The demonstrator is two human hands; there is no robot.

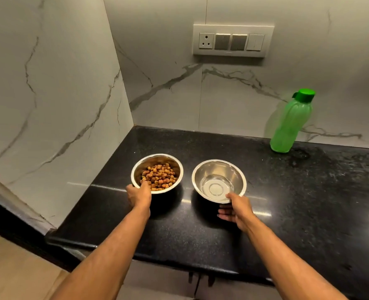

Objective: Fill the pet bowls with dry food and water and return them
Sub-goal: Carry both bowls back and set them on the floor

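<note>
Open countertop (pixel 287 202) right of 2 bowls (pixel 219 180); bottle (pixel 291 124) stands far right.

This is a home kitchen. A polished black granite counter (pixel 287 191) runs into a corner where two walls of white, grey-veined marble tile (pixel 49 94) meet. A household switch plate with a socket (pixel 233 41) is set into the back wall above the counter. A green plastic water bottle (pixel 290 124) stands near the counter's back edge, and cabinet fronts (pixel 168 284) show below its front edge, above a pale floor (pixel 10 267).
</note>
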